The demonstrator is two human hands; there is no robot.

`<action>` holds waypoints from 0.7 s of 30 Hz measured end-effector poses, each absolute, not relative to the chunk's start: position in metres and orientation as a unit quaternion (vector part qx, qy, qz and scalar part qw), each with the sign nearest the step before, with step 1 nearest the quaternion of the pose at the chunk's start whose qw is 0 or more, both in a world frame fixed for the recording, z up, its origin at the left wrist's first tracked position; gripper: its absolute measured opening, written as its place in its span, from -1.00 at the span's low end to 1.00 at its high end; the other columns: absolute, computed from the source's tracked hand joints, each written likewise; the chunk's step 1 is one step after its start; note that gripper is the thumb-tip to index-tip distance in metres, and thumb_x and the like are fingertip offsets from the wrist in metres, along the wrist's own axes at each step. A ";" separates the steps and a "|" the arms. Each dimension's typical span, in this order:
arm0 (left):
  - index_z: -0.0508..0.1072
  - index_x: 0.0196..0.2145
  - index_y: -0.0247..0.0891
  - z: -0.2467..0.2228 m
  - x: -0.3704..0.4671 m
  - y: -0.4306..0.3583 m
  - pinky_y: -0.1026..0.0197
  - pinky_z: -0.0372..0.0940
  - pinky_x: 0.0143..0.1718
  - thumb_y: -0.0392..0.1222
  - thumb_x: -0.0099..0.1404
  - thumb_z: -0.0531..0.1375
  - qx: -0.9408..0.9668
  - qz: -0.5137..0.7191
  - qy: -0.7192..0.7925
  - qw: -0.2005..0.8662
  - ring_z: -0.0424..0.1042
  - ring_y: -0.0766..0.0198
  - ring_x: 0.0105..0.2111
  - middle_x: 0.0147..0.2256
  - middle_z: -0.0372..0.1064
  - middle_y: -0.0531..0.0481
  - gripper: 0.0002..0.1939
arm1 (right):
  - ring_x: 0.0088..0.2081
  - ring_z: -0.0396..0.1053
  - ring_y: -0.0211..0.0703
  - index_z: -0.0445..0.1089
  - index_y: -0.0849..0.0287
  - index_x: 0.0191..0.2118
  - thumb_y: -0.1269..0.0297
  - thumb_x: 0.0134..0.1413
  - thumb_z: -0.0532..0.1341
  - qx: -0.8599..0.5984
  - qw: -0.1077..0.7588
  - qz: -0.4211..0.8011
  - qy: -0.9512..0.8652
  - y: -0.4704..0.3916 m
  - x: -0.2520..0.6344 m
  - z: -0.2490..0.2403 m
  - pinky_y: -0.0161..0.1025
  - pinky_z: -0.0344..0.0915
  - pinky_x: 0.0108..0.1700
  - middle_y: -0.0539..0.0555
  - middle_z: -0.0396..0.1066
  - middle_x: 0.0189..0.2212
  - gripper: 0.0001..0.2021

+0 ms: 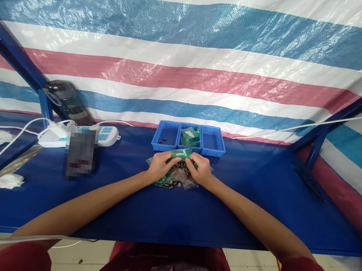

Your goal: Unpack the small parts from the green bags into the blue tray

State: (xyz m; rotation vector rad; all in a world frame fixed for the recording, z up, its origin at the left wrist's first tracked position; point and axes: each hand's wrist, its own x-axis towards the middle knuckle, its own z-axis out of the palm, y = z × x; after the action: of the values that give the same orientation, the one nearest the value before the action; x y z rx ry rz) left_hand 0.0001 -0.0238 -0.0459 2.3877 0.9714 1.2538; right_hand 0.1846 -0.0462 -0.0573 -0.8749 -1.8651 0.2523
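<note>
Between my two hands is a small green bag with pale pieces showing in it. My left hand pinches its left side, and my right hand pinches its right side. Beneath them on the blue table lies a pile of small dark and metallic parts with clear and green bags, partly covered by my hands. Just behind stand three joined blue bins. A few small dark parts lie in the left bin, green bags fill the middle one, and the right bin shows nothing inside.
At the left are a white power strip with cables, a blurred dark object, a dark bottle and crumpled white tissues. Blue frame posts flank the table. A striped sheet hangs behind.
</note>
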 end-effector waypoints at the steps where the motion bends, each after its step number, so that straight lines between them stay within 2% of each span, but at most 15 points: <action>1: 0.47 -0.42 -0.29 -0.045 0.000 -0.024 0.31 0.24 -0.47 -0.01 0.34 0.09 0.826 0.434 0.333 0.134 0.38 0.32 -0.53 -0.53 0.41 0.03 -0.67 | -0.52 0.11 -0.24 0.09 0.12 -0.49 0.23 0.28 0.00 -0.364 0.507 0.105 -0.774 -0.046 0.185 -0.057 -0.27 0.08 -0.43 -0.03 0.08 -0.58 -0.71; 5: 0.48 -0.33 -0.28 -0.045 -0.001 -0.023 0.32 0.20 -0.51 -0.03 0.33 0.11 0.829 0.431 0.332 0.131 0.33 0.34 -0.55 -0.53 0.37 0.03 -0.73 | -0.53 0.10 -0.24 0.08 0.12 -0.50 0.25 0.27 0.00 -0.366 0.509 0.101 -0.772 -0.045 0.184 -0.058 -0.27 0.07 -0.45 -0.04 0.06 -0.58 -0.72; 12: 0.41 -0.44 -0.28 -0.044 -0.001 -0.023 0.32 0.15 -0.56 -0.05 0.35 0.07 0.841 0.429 0.305 0.127 0.24 0.37 -0.61 -0.56 0.28 0.03 -0.69 | -0.56 0.11 -0.25 0.06 0.11 -0.51 0.24 0.26 0.01 -0.363 0.508 0.095 -0.776 -0.044 0.183 -0.060 -0.28 0.06 -0.47 -0.04 0.07 -0.60 -0.71; 21: 0.42 -0.36 -0.29 -0.045 0.000 -0.023 0.29 0.19 -0.50 -0.04 0.33 0.10 0.834 0.416 0.333 0.141 0.30 0.33 -0.54 -0.49 0.35 0.01 -0.74 | -0.54 0.09 -0.25 0.03 0.12 -0.52 0.25 0.26 0.02 -0.367 0.509 0.099 -0.772 -0.045 0.185 -0.059 -0.28 0.06 -0.45 -0.05 0.04 -0.60 -0.70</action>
State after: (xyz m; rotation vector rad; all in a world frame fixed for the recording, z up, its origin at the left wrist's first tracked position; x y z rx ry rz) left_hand 0.0005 -0.0229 -0.0453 2.4093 0.9627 1.2003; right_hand 0.1853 -0.0450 -0.0588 -0.8839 -1.8595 0.2389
